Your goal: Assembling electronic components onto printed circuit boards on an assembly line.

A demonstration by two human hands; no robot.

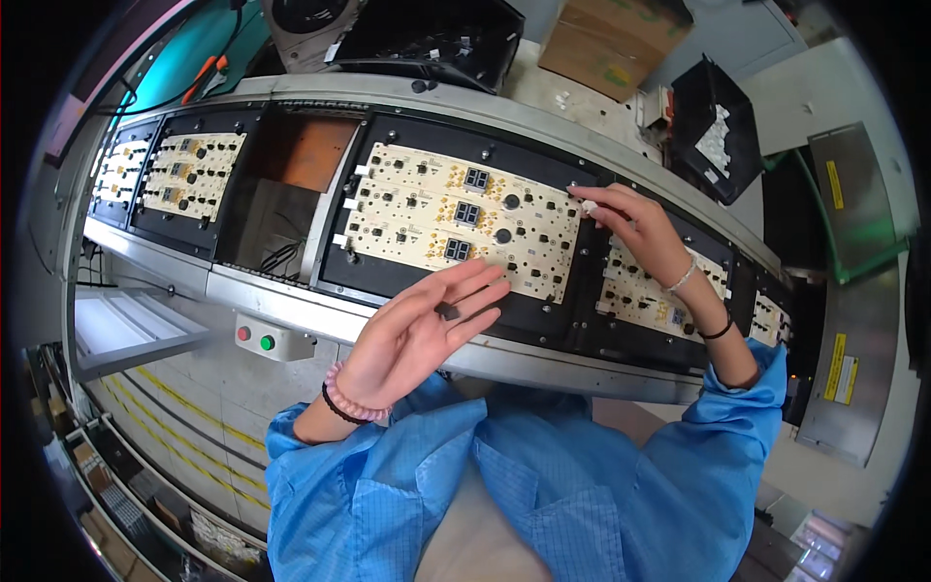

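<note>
- The right hand [645, 233], right of centre, has its thumb and fingertips closed in a pinch on one small white part [589, 207], by the right edge of the central panel; whether the part touches it, I cannot tell.
- The left hand [398, 330], below centre, is palm up with fingers spread, one small dark part [446, 311] lying loose on it.
- Behind them, one cream circuit-board panel [422, 218] at centre carries three black digit displays [466, 213], two round black components [502, 236] and three white connectors [351, 205] along its left edge.
- Two black bins [716, 131] stand at upper centre and upper right, one cardboard box [616, 44] between them.
- One control box [301, 346] at lower left has two buttons, red and green.
</note>
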